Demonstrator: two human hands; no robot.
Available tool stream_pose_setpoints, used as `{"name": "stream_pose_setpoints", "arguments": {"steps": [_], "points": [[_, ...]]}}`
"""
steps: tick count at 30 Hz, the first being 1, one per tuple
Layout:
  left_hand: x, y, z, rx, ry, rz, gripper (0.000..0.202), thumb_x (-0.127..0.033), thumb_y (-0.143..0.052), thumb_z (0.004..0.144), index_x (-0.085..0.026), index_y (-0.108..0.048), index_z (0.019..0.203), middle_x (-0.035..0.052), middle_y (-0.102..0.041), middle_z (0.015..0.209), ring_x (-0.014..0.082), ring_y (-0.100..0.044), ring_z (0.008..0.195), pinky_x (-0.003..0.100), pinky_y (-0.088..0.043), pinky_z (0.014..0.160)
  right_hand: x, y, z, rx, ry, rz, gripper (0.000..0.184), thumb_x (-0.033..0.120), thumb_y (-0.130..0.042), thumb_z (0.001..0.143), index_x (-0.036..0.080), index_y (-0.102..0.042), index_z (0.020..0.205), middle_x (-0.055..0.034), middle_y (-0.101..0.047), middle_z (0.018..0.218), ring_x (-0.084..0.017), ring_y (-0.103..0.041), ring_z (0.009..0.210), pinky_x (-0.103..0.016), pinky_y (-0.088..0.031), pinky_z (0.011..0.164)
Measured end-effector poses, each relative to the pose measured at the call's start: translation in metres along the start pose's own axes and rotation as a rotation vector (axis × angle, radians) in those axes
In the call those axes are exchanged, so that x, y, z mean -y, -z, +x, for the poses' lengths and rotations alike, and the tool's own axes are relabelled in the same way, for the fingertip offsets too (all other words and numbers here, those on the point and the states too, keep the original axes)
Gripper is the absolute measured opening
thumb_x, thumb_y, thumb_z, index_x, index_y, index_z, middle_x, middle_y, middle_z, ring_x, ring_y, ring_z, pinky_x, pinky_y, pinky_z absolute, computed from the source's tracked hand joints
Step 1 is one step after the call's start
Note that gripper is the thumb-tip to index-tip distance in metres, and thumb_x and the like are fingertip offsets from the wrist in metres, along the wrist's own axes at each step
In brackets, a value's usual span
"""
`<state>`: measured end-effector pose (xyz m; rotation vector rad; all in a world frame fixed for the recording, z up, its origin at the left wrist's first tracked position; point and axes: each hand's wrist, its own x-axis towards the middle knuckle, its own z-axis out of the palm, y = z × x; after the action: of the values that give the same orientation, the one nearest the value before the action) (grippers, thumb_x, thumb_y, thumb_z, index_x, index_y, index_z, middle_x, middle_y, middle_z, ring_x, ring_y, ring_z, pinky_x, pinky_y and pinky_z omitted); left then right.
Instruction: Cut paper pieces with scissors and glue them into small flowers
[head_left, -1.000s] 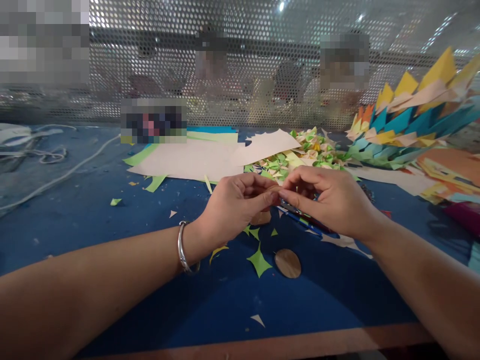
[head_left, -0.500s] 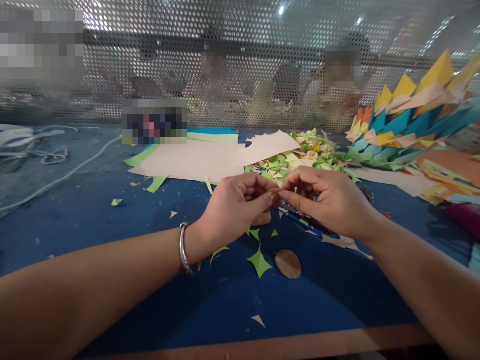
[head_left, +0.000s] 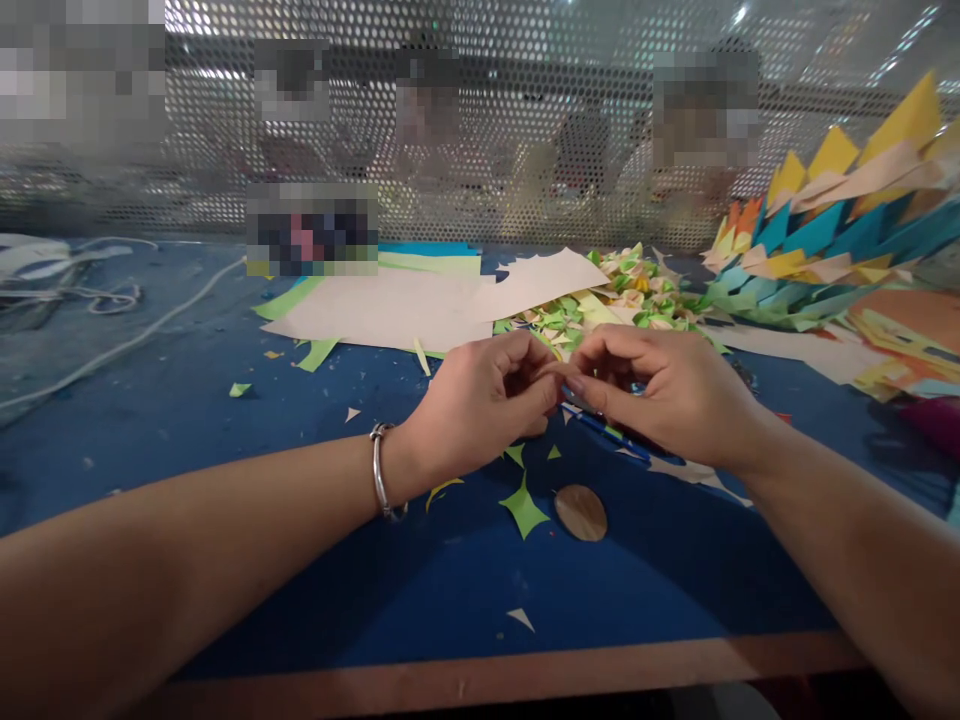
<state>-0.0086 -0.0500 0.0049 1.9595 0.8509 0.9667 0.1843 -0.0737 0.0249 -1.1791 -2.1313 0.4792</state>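
Observation:
My left hand (head_left: 480,405) and my right hand (head_left: 660,390) meet fingertip to fingertip above the blue tabletop (head_left: 187,420). Both hands are pinched closed on a small piece that their fingers hide; I cannot make out what it is. A silver bangle (head_left: 381,470) circles my left wrist. Just below the hands lie green paper scraps (head_left: 523,510) and a brown oval disc (head_left: 580,512). A blue pen (head_left: 611,432) lies under my right hand.
Beige paper sheets (head_left: 390,310) lie behind the hands, beside a heap of small folded green and cream paper pieces (head_left: 622,295). A spiked structure of folded coloured paper (head_left: 832,240) stands at the right. White cord (head_left: 112,350) trails at left. People sit beyond a perforated metal screen (head_left: 487,130).
Both hands have stayed pinched together, with the fingers curling slightly tighter. The view has shifted a little, so the scene sits slightly higher in the picture.

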Motion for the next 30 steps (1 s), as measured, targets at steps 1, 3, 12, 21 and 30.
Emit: {"name": "stream_pose_setpoints", "arguments": {"steps": [1, 3, 12, 21, 30], "points": [[-0.001, 0.001, 0.001, 0.001, -0.022, 0.038, 0.007, -0.021, -0.057, 0.082, -0.016, -0.06, 0.078, -0.0007, -0.063, 0.064, 0.0077, -0.055, 0.054, 0.018, -0.041, 0.048, 0.0, 0.0, 0.0, -0.003, -0.003, -0.005, 0.016, 0.029, -0.061, 0.088, 0.02, -0.058, 0.075, 0.003, -0.052, 0.061, -0.009, -0.045, 0.052, -0.025, -0.033, 0.047], [-0.002, 0.003, 0.002, -0.003, -0.055, 0.102, 0.004, -0.017, -0.059, 0.078, -0.016, -0.059, 0.074, -0.0022, -0.061, 0.061, 0.0073, -0.052, 0.053, 0.018, -0.039, 0.048, 0.001, 0.0, 0.001, -0.01, -0.008, -0.018, 0.018, 0.028, -0.062, 0.087, 0.021, -0.056, 0.072, 0.003, -0.05, 0.059, -0.01, -0.045, 0.052, -0.025, -0.033, 0.047], [-0.002, 0.014, 0.008, -0.028, -0.094, 0.233, 0.003, -0.016, -0.061, 0.073, -0.016, -0.06, 0.075, -0.0012, -0.062, 0.066, 0.0084, -0.053, 0.057, 0.02, -0.041, 0.051, -0.005, 0.003, 0.001, -0.061, -0.069, -0.009, 0.016, 0.023, -0.064, 0.079, 0.021, -0.053, 0.068, 0.0022, -0.046, 0.055, -0.011, -0.039, 0.048, -0.027, -0.032, 0.044], [-0.003, 0.006, 0.007, 0.034, -0.127, 0.035, 0.021, -0.011, -0.062, 0.08, -0.015, -0.06, 0.101, 0.0011, -0.068, 0.079, 0.0094, -0.062, 0.068, 0.02, -0.048, 0.061, -0.001, 0.0, 0.003, 0.058, -0.061, -0.065, 0.01, 0.019, -0.061, 0.073, 0.021, -0.054, 0.066, 0.0029, -0.051, 0.057, -0.011, -0.046, 0.051, -0.025, -0.036, 0.049], [0.0, 0.009, 0.012, 0.089, 0.167, -0.151, 0.008, -0.018, -0.064, 0.08, -0.015, -0.069, 0.085, 0.0026, -0.068, 0.075, 0.0112, -0.061, 0.067, 0.024, -0.048, 0.064, -0.007, 0.009, 0.001, -0.035, -0.073, -0.046, 0.011, 0.02, -0.061, 0.079, 0.022, -0.055, 0.069, 0.0027, -0.051, 0.058, -0.011, -0.046, 0.049, -0.026, -0.035, 0.046]]}}
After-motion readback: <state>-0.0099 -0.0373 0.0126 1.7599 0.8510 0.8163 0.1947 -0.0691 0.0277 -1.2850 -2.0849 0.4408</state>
